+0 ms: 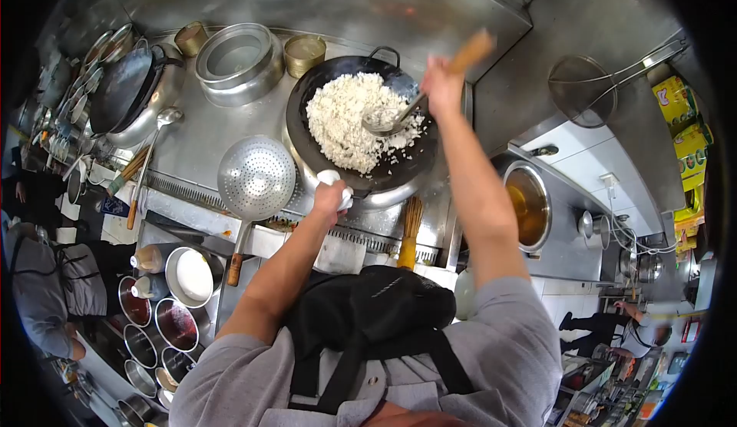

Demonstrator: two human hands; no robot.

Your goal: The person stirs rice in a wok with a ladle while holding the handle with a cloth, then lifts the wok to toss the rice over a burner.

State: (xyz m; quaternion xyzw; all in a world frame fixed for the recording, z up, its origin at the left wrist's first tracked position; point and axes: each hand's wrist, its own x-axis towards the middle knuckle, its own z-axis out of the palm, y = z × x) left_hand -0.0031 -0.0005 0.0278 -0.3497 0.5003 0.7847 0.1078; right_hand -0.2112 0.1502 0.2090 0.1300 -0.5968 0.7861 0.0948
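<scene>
Cooked white rice (342, 116) is heaped in a black wok (299, 93), with loose grains spread over the right side of the pan. My right hand (443, 89) is closed around the wooden handle of a ladle (382, 122), whose metal bowl rests in the rice. At the wok's near-left edge, my left hand (330, 199) grips a folded white cloth (328, 176). The wok's near handle is largely hidden by that hand and cloth; its far loop handle shows at the back.
A perforated skimmer (256, 177) lies left of the wok, and a bamboo brush (411, 231) stands at the near right. Behind are a lidded-looking metal pot (238, 62) and a tin can (305, 54). A pot of amber liquid (527, 204) stands right; seasoning containers (176, 323) stand lower left.
</scene>
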